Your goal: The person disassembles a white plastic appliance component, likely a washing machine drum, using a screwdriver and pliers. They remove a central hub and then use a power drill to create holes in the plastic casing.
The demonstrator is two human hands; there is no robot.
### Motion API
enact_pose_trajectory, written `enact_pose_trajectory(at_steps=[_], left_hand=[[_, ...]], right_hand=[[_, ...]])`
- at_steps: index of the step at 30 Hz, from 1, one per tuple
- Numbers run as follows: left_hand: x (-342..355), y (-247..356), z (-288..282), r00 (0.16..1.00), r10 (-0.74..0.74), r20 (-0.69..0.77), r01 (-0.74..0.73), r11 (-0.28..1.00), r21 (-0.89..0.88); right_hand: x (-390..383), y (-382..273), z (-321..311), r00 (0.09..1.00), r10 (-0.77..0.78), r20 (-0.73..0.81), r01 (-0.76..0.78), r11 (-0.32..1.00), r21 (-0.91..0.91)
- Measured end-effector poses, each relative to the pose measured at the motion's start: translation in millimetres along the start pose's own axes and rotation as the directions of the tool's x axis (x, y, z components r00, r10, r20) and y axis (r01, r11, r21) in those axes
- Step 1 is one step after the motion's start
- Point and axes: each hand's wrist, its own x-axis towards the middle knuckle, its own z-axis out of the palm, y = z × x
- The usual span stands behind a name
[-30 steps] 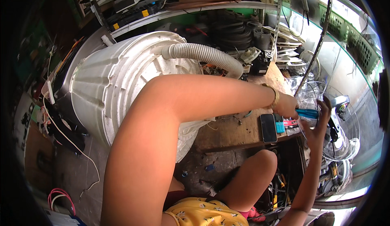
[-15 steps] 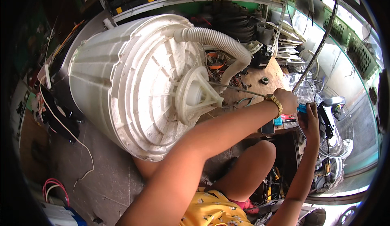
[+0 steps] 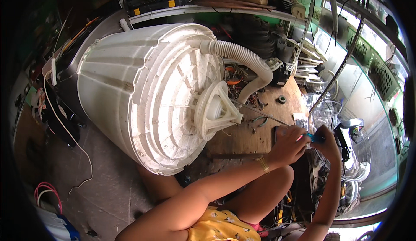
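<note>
Right hand clasps the blue-handled screwdriver, left hand curled about its front; its far end lies near the triangular hub, attached to the white tub, any progress unclear.

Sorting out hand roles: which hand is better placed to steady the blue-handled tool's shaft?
Probably the left hand: it sits nearer the thin shaft and the white tub, while the right hand is at the blue handle.

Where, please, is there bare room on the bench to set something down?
The bench is bare along its near edge, between the white drum and left hand, and around the black ring; wires crowd the hose.
</note>
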Motion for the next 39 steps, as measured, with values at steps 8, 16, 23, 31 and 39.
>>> enact_pose_trajectory(at_steps=[8,16,23,31,39], left_hand=[[-49,-76,-27,0.531,-0.823,0.2,0.314,-0.028,-0.949],[-35,-118,-64,0.715,-0.589,0.377,-0.436,-0.797,-0.418],[-10,-135,-51,0.859,-0.496,0.128,-0.402,-0.808,-0.432],[-4,-154,-53,0.894,-0.423,0.149,-0.356,-0.871,-0.339],[0,-151,-68,0.858,-0.496,0.133,-0.409,-0.818,-0.405]], right_hand=[[25,-23,1,0.992,0.038,0.118,-0.015,0.982,-0.186],[37,-86,21,0.995,0.091,-0.041,-0.1,0.942,-0.322],[41,-95,29,0.969,-0.122,-0.215,0.007,0.884,-0.468],[42,-128,44,0.961,-0.104,-0.257,-0.021,0.898,-0.439],[44,-93,67,0.874,-0.25,-0.417,0.042,0.893,-0.447]])
